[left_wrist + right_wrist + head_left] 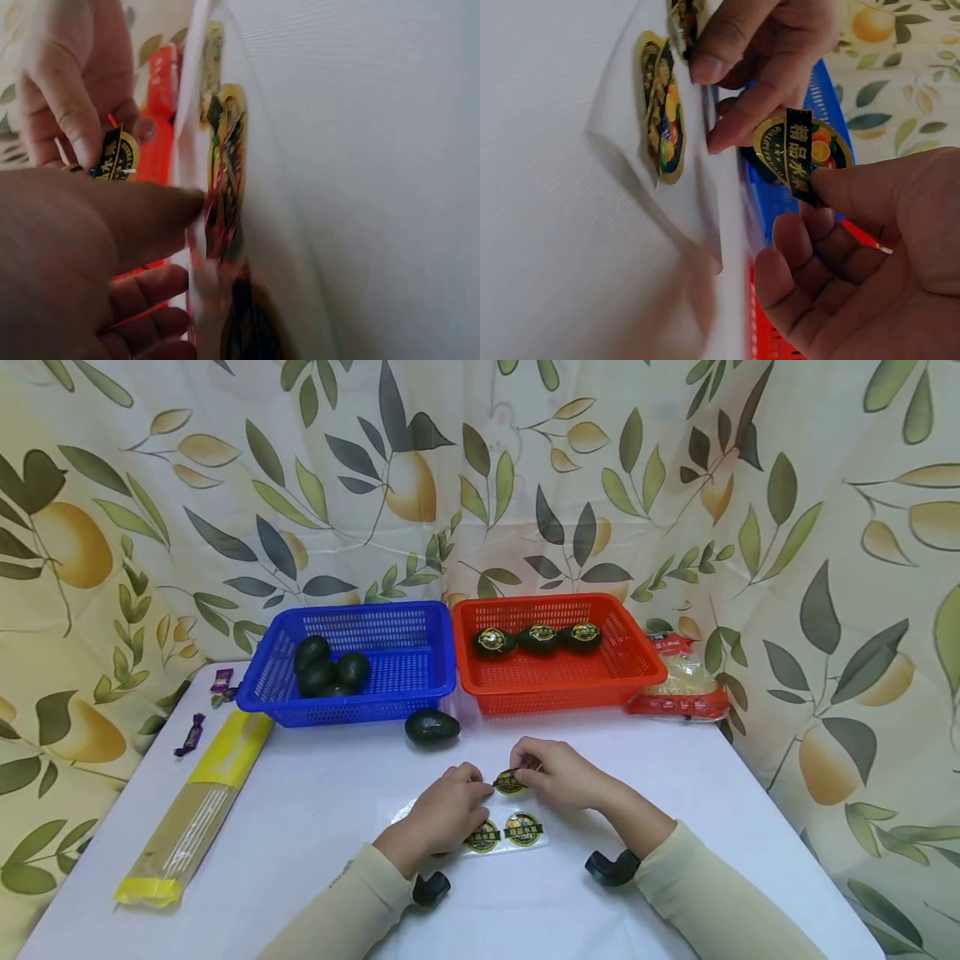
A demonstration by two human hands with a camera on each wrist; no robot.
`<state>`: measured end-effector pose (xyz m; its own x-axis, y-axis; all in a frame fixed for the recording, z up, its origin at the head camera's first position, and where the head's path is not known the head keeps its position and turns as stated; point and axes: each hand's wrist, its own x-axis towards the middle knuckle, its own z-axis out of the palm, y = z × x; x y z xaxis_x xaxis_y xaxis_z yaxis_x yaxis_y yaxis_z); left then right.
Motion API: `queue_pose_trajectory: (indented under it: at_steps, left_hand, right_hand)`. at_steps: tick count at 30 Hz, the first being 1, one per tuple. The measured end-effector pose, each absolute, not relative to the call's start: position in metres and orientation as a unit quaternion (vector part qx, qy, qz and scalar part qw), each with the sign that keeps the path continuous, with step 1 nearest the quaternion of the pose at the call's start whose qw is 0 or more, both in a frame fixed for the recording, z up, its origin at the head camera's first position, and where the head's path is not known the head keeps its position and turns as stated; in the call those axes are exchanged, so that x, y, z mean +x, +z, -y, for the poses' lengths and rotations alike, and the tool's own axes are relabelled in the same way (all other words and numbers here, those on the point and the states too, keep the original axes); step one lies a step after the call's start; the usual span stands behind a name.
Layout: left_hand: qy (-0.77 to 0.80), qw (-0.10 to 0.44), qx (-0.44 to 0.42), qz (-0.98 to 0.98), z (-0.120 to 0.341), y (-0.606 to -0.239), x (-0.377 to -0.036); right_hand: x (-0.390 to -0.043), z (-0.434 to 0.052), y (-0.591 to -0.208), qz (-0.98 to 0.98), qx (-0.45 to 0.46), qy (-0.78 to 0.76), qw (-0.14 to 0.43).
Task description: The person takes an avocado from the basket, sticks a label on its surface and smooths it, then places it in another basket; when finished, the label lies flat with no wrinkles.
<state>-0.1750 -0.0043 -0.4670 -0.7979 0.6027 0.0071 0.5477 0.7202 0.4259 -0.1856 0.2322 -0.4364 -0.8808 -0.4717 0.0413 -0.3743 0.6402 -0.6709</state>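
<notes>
A white sheet of oval black-and-gold fruit stickers (523,830) lies on the table in front of me. My left hand (448,810) rests on the sheet, its fingertips pressing near the upper edge. In the right wrist view, the near corner of the sheet (697,232) lifts in a slight curl. Between thumb and fingers, my right hand (558,772) pinches one fruit sticker (799,154), held up off the sheet. Behind the hands a single dark green avocado (432,727) lies on the table, before the baskets.
The blue basket (360,714) holds several avocados at its left end. In the red basket (570,700), three stickered avocados sit in a row. A yellow noodle pack (198,810) and wrapped candies (191,735) lie at left; a red-and-clear food bag (681,685) at right.
</notes>
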Motion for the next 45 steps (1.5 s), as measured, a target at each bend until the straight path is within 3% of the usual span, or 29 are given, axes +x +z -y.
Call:
queue_pose_trajectory:
  at_steps: [10, 16, 26, 35, 45]
  left_hand:
    - [0.474, 0.033, 0.167, -0.864, 0.022, -0.456, -0.181]
    - [0.499, 0.015, 0.132, -0.856, 0.037, -0.448, -0.193]
    - [0.538, 0.022, 0.046, -0.842, 0.063, -0.439, -0.226]
    - [0.472, -0.039, -0.014, -0.881, 0.063, -0.447, -0.252]
    - [0.478, -0.012, -0.039, -0.878, 0.061, -0.454, -0.256]
  right_hand:
    - [-0.2, -0.209, -0.424, -0.876, -0.263, -0.399, 0.071]
    - [-0.215, -0.186, -0.415, -0.875, -0.228, -0.421, 0.069]
    - [-0.24, -0.148, -0.423, -0.899, -0.137, -0.416, 0.019]
    - [-0.259, -0.115, -0.437, -0.937, -0.091, -0.331, -0.06]
    - [-0.262, -0.11, -0.443, -0.952, -0.065, -0.287, -0.082]
